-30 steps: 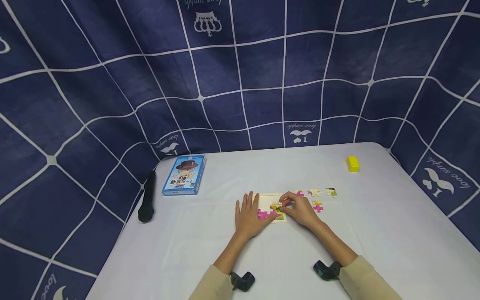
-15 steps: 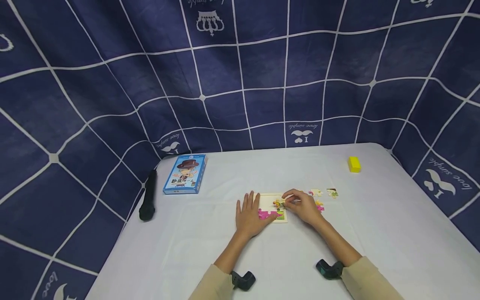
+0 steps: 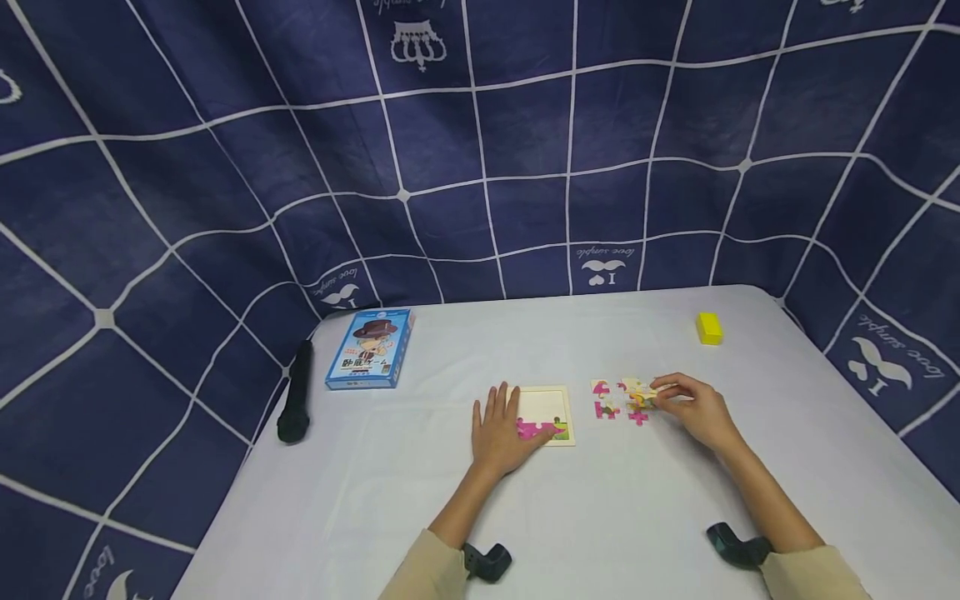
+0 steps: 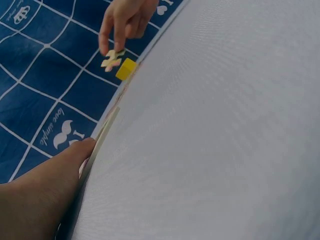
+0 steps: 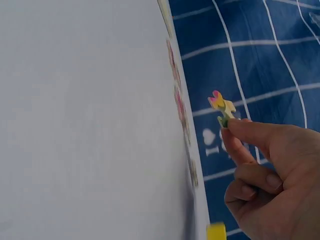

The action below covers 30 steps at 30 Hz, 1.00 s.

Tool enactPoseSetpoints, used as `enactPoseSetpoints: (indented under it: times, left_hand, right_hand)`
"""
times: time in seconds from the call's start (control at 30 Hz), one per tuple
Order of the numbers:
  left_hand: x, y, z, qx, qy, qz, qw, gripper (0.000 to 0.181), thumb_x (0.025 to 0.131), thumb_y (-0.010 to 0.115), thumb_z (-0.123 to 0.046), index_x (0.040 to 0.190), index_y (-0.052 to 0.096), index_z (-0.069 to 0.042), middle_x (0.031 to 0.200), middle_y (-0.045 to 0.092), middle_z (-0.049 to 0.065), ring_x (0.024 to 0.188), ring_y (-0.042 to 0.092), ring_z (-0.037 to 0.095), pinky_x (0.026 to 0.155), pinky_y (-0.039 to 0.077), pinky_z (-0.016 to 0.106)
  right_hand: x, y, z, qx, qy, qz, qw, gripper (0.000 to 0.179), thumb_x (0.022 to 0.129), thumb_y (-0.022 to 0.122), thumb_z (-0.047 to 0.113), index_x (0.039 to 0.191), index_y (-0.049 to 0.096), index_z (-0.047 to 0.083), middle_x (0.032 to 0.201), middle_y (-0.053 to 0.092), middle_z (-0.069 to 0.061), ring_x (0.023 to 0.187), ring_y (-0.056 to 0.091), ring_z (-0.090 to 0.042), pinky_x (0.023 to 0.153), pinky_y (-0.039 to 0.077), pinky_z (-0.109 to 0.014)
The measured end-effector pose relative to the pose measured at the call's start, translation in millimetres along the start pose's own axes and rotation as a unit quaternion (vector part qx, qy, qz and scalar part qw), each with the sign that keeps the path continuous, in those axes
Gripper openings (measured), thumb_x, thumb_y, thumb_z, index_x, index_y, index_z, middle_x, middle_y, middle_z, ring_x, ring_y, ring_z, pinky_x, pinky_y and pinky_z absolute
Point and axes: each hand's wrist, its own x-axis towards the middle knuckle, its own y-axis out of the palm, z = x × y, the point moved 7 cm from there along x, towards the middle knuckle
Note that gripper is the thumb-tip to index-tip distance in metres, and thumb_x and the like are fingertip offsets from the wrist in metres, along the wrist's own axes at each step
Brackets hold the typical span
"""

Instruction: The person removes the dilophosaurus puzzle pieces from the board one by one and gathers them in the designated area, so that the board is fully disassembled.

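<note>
Head view: At a white table (image 3: 585, 500), a person's left hand (image 3: 498, 433) lies with straight, spread fingers across the left side of a puzzle tray (image 3: 537, 405), its thumb reaching over the pieces along the tray's near edge. Well to the right, the right hand (image 3: 697, 408) pinches a puzzle piece (image 3: 643, 400) between thumb and forefinger. The tray lies leftward of that piece, with the loose pieces (image 3: 607, 410) between them; the left hand is much the nearer to the tray, the right alone has the piece. Which way the piece's long axis runs is too small to tell here.

Left wrist view: The left thumb meets the rim of the tray, seen nearly edge-on. Beyond, the right hand points its fingers downward, the piece hanging beneath the fingertips, a yellow block (image 4: 126, 69) appearing just beside it.

Right wrist view: Thumb and forefinger pinch the piece by one end, the other fingers curled inward. Its green part sits at the fingertips, its yellow-and-pink part stands clear of them, and the length between runs upward, leaning slightly to the picture's left. Loose pieces show as thin slivers along the tabletop; the left hand is out of sight.
</note>
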Motion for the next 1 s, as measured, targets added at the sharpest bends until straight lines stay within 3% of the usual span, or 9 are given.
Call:
enactPoseSetpoints:
  times: [0.13, 0.27, 0.53, 0.67, 1.0]
  left_hand:
    - [-0.3, -2.1, -0.4, -0.006, 0.002, -0.009, 0.9999, 0.097, 0.075, 0.042, -0.077, 0.143, 0.034, -0.009, 0.149, 0.027, 0.012, 0.137, 0.020, 0.030, 0.109, 0.012, 0.053]
    - [-0.5, -2.2, -0.3, -0.005, 0.002, -0.008, 1.0000, 0.097, 0.075, 0.041, -0.078, 0.143, 0.033, -0.009, 0.149, 0.026, 0.012, 0.137, 0.020, 0.030, 0.109, 0.011, 0.053]
    - [-0.5, -1.7, 0.2, 0.000, -0.001, -0.002, 1.0000, 0.097, 0.075, 0.039, -0.079, 0.144, 0.032, -0.010, 0.150, 0.025, 0.010, 0.138, 0.018, 0.028, 0.110, 0.010, 0.052]
    - [-1.3, -1.7, 0.0, -0.003, 0.003, 0.000, 1.0000, 0.097, 0.076, 0.039, -0.078, 0.144, 0.032, -0.010, 0.149, 0.026, 0.011, 0.138, 0.019, 0.028, 0.109, 0.011, 0.052]
    - [-1.0, -2.0, 0.5, -0.007, 0.002, -0.004, 1.0000, 0.097, 0.075, 0.041, -0.077, 0.144, 0.033, -0.010, 0.149, 0.026, 0.011, 0.138, 0.019, 0.029, 0.109, 0.011, 0.053]
  right_hand:
    - [-5.5, -19.1, -13.7, -0.038, 0.015, -0.004, 0.9992, 0.024, 0.082, 0.070, 0.012, 0.105, 0.065, 0.007, 0.084, 0.068, -0.008, 0.092, 0.059, -0.032, 0.058, 0.043, -0.023]
    - [-10.8, -26.3, -21.7, -0.069, 0.021, -0.004, 0.9974, 0.024, 0.080, 0.070, 0.011, 0.104, 0.067, 0.006, 0.079, 0.068, -0.005, 0.089, 0.060, -0.029, 0.060, 0.041, -0.024]
    - [-16.1, -22.8, -34.2, -0.089, 0.035, -0.015, 0.9953, 0.021, 0.083, 0.067, 0.009, 0.103, 0.067, 0.004, 0.080, 0.067, -0.006, 0.075, 0.056, -0.020, 0.057, 0.040, -0.025]
    - [-17.6, -20.6, -33.2, -0.114, 0.017, -0.029, 0.9930, 0.020, 0.083, 0.066, 0.008, 0.103, 0.067, 0.003, 0.079, 0.066, -0.007, 0.066, 0.050, -0.018, 0.054, 0.036, -0.028]
    - [-18.1, -18.2, -27.0, -0.165, -0.006, -0.050, 0.9849, 0.021, 0.081, 0.068, 0.007, 0.102, 0.066, 0.002, 0.076, 0.066, -0.008, 0.067, 0.056, -0.024, 0.057, 0.038, -0.035]
